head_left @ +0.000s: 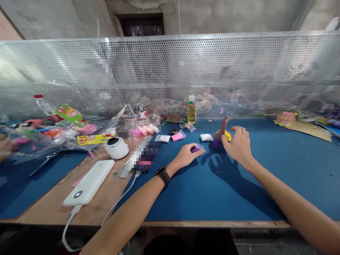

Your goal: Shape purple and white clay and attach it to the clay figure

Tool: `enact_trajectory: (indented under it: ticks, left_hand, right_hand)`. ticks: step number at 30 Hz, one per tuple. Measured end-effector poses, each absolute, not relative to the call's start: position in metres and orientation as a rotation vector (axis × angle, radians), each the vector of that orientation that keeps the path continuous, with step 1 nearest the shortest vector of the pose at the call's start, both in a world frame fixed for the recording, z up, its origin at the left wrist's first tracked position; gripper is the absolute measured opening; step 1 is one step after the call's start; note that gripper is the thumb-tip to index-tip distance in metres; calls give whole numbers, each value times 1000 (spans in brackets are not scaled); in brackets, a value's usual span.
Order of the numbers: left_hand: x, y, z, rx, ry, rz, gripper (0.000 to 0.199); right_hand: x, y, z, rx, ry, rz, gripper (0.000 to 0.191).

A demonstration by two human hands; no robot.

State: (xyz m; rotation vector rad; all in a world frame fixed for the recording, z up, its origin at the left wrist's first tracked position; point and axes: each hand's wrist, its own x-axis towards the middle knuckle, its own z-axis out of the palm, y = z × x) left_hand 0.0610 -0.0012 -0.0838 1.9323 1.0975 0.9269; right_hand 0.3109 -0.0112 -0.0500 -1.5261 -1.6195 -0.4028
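Observation:
My left hand, with a dark watch on the wrist, is closed on a small clear packet of purple clay just above the blue table surface. To its right stands a small figure with a brown upright piece, a yellow part and purple bits at its base. My right hand is beside this figure, thumb and fingers apart. Its thumb overlaps the figure's right side in view; I cannot tell whether they touch. A white packet lies between and behind my hands.
White and pink packets lie behind my left hand. A bottle of yellow liquid stands near the perforated metal screen. Leftward are a phone, a power bank and a white roll. Another person's hand shows far left.

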Motion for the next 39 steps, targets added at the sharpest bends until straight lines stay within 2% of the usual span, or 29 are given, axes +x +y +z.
enact_trajectory:
  ticks: [3,5,8,11,31,39]
  left_hand:
    - [60,-2,-83,1945,1081,898,50]
    - [61,-2,-83,1950,1053,877,52]
    - [61,-1,-85,1953,982,851,45]
    - [62,0,-87,1976,970,842,36]
    - [58,-9,-78,1985,992,844,42]
    - [57,-13,-76,1935,1021,782,59]
  right_hand:
    - [303,-21,-46,-1463,-1620,-369,26]
    - [294,-29,-46,-1294,-1874,-178,18]
    - [279,-36,-53,-1052,-2184,185,26]
    - [269,-36,-66,-975,-2198,389,32]
    - [267,-31,-73,-995,-1920,655,22]
    - [273,-25,-64,-967,-1897,641,31]
